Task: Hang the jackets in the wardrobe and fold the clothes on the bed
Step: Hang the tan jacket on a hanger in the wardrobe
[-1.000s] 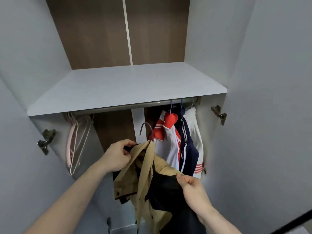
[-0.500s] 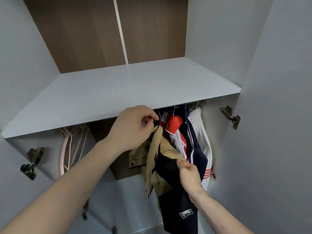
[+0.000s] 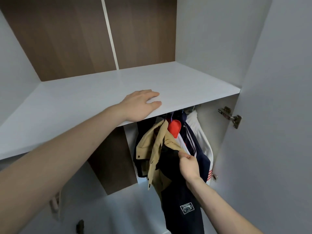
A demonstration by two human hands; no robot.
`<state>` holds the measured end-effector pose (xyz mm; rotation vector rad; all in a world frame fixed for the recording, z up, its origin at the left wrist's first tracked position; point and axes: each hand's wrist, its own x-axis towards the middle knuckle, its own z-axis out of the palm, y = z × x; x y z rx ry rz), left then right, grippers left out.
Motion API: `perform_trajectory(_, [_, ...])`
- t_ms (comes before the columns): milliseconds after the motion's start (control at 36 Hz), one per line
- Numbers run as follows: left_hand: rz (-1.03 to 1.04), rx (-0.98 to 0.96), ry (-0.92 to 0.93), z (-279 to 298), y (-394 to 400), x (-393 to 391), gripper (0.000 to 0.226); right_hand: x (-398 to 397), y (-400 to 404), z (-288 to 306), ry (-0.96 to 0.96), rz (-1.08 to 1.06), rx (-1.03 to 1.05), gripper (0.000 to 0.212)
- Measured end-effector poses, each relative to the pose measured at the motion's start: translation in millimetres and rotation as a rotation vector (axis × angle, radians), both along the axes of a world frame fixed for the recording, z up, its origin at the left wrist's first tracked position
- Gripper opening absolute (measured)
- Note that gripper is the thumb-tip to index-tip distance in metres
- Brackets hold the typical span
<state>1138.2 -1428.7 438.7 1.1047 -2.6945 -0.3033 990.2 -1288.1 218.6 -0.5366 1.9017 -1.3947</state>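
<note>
While left hand [image 3: 141,105] lies flat on shelf [image 3: 84,98] | right hand [image 3: 189,164] grip pinches, seemingly, jacket [image 3: 157,149].

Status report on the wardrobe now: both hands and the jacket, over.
Left hand flat on shelf. Right hand pinches tan-and-navy jacket, hanging beside other jackets. Nothing in the way.

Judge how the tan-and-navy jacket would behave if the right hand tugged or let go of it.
Probably floppy: the jacket drapes in loose folds below the shelf. A tug from the right hand, which pinches its front, would likely swing it, not lift it stiffly. Released, it should hang; its hanger is hidden.
</note>
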Motion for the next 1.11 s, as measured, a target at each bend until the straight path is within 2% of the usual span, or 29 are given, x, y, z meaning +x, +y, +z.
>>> perform_trajectory(139, [0.007, -0.002, -0.017, -2.7, -2.7, -1.3, 0.060, -1.5, -18.6, 3.8, -0.024, -0.020, 0.000, 0.034])
perform_trajectory(417, [0.012, -0.010, -0.015, -1.3, -3.4, -1.7, 0.058, -1.6, -65.0, -2.8, -0.026, -0.047, -0.048, 0.035])
perform_trajectory(611, [0.018, -0.001, 0.006, -1.5, -2.6, -1.3, 0.058, -5.6, -86.9, -10.9, -0.009, -0.031, -0.008, 0.029])
perform_trajectory(917, [0.027, 0.010, 0.021, -1.9, -0.9, -0.4, 0.057, -21.6, -78.2, -45.4, 0.146, -0.019, 0.139, 0.041])
perform_trajectory(1028, [0.028, 0.017, 0.020, -1.8, 0.4, -0.1, 0.057, -24.2, -76.2, -43.8, 0.191, 0.049, 0.162, 0.043])
perform_trajectory(1111, [0.032, 0.021, 0.024, -1.7, 1.5, 0.4, 0.057, -25.6, -68.6, -42.2, 0.301, 0.123, 0.183, 0.045])
